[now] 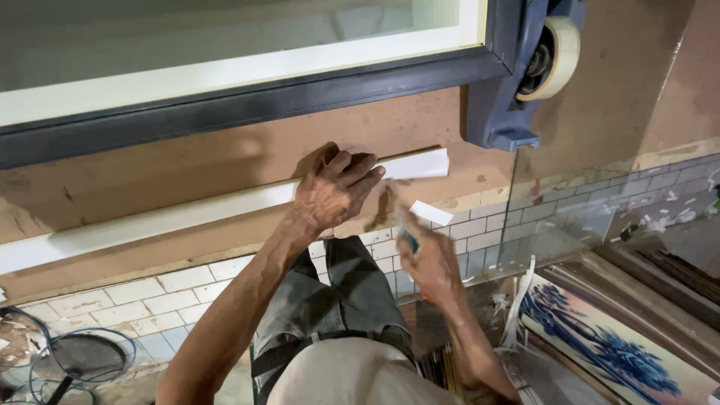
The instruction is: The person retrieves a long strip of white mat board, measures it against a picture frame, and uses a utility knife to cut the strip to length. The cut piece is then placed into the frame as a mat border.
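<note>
Left hand (334,189) spread flat, pinning white strip (225,211) at mid-frame against brown board (150,176). Right hand (427,259) clenched around small tool (blurred, teal-handled) (409,238) just below. Could slip sideways if pressure eases.

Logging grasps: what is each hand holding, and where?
Left hand presses flat on the white strip near its right end, not gripping. Right hand grips a small tool by its handle; its kind is blurred.
</note>
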